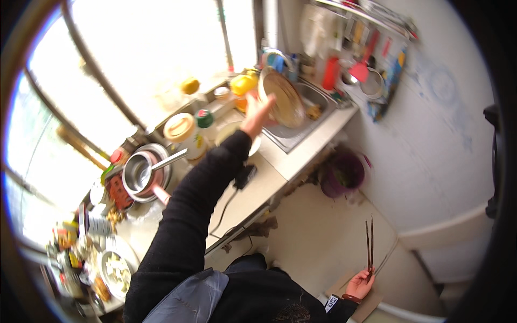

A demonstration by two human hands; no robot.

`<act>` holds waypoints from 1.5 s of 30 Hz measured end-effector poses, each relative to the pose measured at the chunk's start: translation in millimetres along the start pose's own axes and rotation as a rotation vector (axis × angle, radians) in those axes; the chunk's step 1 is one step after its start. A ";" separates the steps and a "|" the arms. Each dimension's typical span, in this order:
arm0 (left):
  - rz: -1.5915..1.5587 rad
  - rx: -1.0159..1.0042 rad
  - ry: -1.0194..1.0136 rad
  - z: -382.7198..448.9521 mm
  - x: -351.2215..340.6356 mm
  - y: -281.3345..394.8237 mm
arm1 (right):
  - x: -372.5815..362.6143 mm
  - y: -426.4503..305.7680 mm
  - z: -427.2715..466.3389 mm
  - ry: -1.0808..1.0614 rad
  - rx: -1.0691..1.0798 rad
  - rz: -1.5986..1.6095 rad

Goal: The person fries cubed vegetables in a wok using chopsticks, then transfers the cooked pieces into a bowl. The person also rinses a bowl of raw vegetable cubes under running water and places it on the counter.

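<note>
My left hand (258, 109) grips the rim of a pale dish (280, 97), which is tilted almost on edge above the stainless steel sink (295, 139). Some yellowish food scraps (313, 112) lie in the basin beside the dish. Low on the right, my right hand (360, 284) holds a pair of dark chopsticks (369, 244), their tips pointing away from me over the floor. Under my left forearm, a light-coloured plate (254, 146) is partly hidden on the counter.
Left along the counter (262, 181) are a lidded canister (181, 131), stacked metal pots (139, 173) and a bowl of pale cut food (116, 272). A black plug (245, 176) with a cord lies near the edge. A purple bucket (343, 175) stands on the floor; utensils hang on the wall.
</note>
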State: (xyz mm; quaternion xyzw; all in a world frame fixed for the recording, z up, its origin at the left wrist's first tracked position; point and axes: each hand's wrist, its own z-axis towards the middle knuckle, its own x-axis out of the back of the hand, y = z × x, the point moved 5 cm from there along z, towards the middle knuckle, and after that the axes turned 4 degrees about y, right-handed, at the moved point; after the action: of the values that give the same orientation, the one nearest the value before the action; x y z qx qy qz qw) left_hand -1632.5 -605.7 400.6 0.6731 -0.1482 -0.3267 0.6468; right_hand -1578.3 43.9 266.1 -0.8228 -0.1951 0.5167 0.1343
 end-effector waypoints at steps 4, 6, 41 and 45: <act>-0.431 0.477 -0.200 -159.1 66.8 -40.0 | -46.9 41.0 45.0 -0.156 -0.209 -0.061; -0.512 0.583 -0.098 -257.6 104.9 -51.6 | -66.4 66.8 63.5 -0.181 -0.326 -0.094; -0.628 -0.710 1.824 -1239.4 355.0 102.3 | 100.8 435.2 -884.1 -1.204 -2.142 -0.548; -0.559 -0.960 1.903 -1285.2 378.2 128.4 | 148.2 444.8 -970.8 -1.299 -2.083 -0.731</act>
State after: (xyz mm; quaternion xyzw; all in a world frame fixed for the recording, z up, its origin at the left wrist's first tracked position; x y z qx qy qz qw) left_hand -511.5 138.1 366.6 0.3379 0.7106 0.1666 0.5941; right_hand -563.1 -301.6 377.3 -0.0355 -0.7486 0.3591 -0.5562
